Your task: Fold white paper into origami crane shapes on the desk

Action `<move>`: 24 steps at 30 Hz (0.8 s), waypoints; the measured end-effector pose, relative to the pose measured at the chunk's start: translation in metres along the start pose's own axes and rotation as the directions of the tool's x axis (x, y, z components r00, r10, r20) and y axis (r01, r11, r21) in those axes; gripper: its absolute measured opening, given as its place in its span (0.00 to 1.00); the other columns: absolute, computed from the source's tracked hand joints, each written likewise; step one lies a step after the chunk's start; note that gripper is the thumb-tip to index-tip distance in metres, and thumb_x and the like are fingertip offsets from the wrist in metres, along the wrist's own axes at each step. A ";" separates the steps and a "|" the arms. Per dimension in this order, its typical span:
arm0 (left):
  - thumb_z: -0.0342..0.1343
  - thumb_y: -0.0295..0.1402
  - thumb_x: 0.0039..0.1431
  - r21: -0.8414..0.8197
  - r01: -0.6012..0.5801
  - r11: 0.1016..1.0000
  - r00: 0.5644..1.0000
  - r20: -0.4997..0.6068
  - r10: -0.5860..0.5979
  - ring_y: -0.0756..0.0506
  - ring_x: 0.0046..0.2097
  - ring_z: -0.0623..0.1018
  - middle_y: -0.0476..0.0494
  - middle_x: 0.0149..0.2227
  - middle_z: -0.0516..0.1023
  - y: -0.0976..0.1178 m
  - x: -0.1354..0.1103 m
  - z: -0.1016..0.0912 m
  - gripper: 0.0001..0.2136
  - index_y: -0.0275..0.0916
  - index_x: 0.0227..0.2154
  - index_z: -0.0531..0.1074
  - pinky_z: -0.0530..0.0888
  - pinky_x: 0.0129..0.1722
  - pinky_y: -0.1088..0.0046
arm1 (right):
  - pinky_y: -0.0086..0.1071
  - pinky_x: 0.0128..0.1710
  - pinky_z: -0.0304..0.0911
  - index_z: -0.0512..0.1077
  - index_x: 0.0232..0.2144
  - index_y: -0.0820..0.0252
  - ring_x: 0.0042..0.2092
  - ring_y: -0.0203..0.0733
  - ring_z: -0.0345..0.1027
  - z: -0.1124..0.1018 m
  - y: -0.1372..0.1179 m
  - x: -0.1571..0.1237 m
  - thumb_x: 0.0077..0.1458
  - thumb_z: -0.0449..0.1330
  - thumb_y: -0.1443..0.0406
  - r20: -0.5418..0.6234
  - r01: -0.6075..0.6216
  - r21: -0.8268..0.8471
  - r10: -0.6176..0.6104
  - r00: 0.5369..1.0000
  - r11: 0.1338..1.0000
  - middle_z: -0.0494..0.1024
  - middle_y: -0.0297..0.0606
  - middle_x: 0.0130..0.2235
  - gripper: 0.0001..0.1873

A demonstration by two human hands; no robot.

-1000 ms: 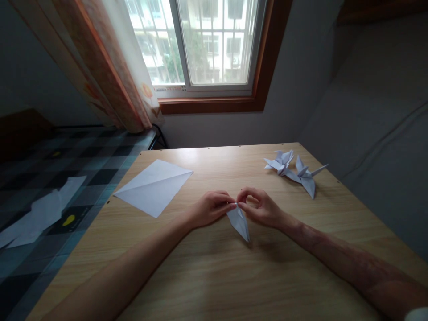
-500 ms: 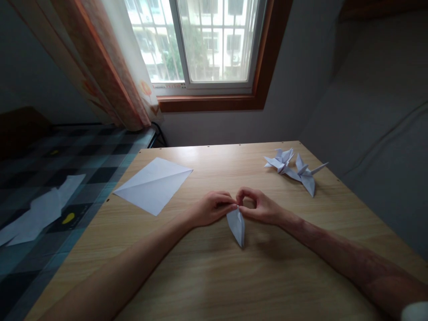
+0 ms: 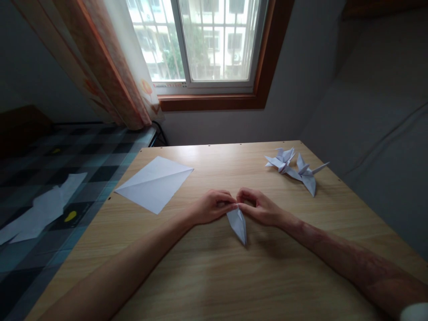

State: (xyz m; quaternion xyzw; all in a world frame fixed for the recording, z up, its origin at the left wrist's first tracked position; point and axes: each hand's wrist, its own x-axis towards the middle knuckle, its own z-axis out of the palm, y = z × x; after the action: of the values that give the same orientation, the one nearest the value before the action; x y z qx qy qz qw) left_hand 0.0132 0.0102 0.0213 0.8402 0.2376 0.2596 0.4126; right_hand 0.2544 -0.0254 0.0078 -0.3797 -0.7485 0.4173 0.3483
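Tabletop (image 3: 207,276); folded paper (image 3: 238,224), tip downward in view, long axis slanted.

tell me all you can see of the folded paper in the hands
The folded paper is white and creased, a slim leaf shape tapering to one tip. Its far end is pinched by the left hand and right hand, which hide part of it; the tip points nearer the camera, over the table. Whether it touches down is unclear.
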 end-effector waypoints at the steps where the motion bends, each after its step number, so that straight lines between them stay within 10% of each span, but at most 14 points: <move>1: 0.59 0.49 0.73 -0.008 0.005 1.000 1.000 -0.004 -0.005 0.49 0.32 0.73 0.43 0.33 0.79 0.001 0.000 0.000 0.21 0.36 0.39 0.85 0.69 0.33 0.74 | 0.32 0.37 0.63 0.74 0.36 0.58 0.38 0.41 0.68 -0.001 0.000 0.000 0.68 0.65 0.55 0.009 -0.001 0.005 0.001 1.000 1.000 0.77 0.34 0.35 0.13; 15: 0.64 0.47 0.68 -0.168 0.097 0.981 0.986 -0.120 -0.118 0.48 0.35 0.77 0.42 0.34 0.83 0.002 -0.001 0.001 0.18 0.34 0.36 0.83 0.73 0.35 0.74 | 0.35 0.38 0.60 0.69 0.26 0.57 0.34 0.41 0.65 0.002 0.003 0.002 0.69 0.64 0.53 0.034 0.089 -0.164 -0.085 0.996 0.982 0.71 0.32 0.29 0.22; 24: 0.63 0.52 0.68 -0.295 0.229 0.927 0.954 -0.119 -0.274 0.51 0.27 0.75 0.47 0.25 0.79 0.000 -0.001 0.004 0.22 0.34 0.34 0.81 0.69 0.28 0.77 | 0.32 0.31 0.55 0.73 0.29 0.59 0.31 0.38 0.60 0.002 0.007 0.000 0.69 0.64 0.48 -0.064 -0.051 0.118 0.058 0.996 0.992 0.70 0.31 0.28 0.24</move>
State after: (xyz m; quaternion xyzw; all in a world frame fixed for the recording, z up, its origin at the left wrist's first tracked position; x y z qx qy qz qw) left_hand 0.0154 0.0073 0.0190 0.7131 0.3367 0.3009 0.5363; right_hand 0.2541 -0.0235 0.0010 -0.3930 -0.7002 0.4564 0.3833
